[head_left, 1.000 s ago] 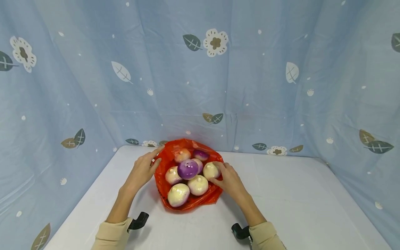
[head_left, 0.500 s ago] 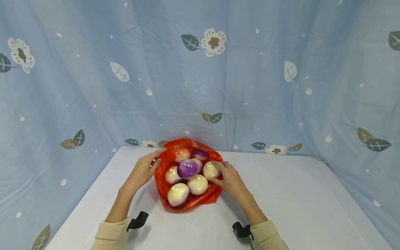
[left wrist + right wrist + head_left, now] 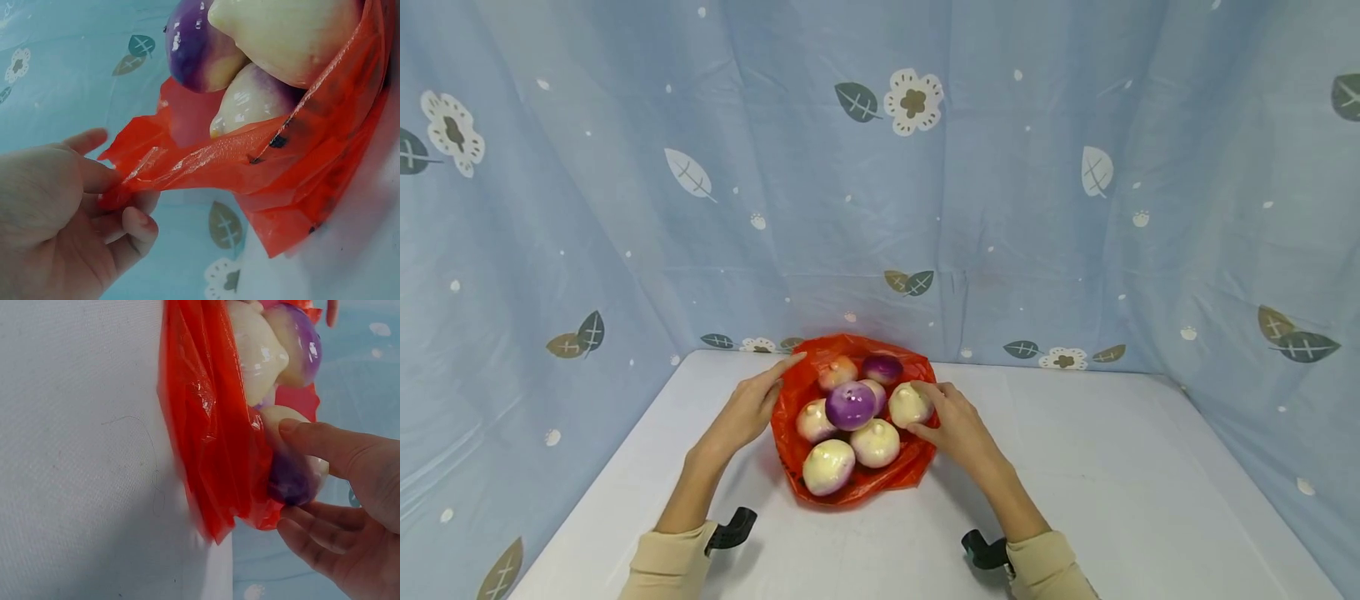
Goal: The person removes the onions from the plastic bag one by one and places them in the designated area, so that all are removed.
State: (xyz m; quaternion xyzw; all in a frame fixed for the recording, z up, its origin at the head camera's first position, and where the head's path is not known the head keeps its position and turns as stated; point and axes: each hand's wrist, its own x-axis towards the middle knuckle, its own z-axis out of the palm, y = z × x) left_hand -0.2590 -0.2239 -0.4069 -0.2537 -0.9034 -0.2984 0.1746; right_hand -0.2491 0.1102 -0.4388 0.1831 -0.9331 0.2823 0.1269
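Note:
A red plastic bag (image 3: 790,429) stands open on the table with several white and purple turnips inside. My left hand (image 3: 745,412) is at its left rim; in the left wrist view, the edge of the bag (image 3: 206,165) is pinched between the fingers. At the right side, my right hand (image 3: 964,429) grips a turnip (image 3: 908,405) between thumb and fingers. The right wrist view shows that turnip (image 3: 290,481) at the mouth of the bag, its purple part low. A mostly purple turnip (image 3: 850,406) lies on top of the pile.
The white table (image 3: 1112,467) extends to both sides of the bag. Behind it hangs a blue curtain (image 3: 1037,208) with leaf and flower prints. A black wrist mount (image 3: 732,529) sits at the left sleeve, another (image 3: 985,550) at the right.
My right hand and its turnip have shifted slightly up and to the right. The left fingertips reach a little further along the bag's rim.

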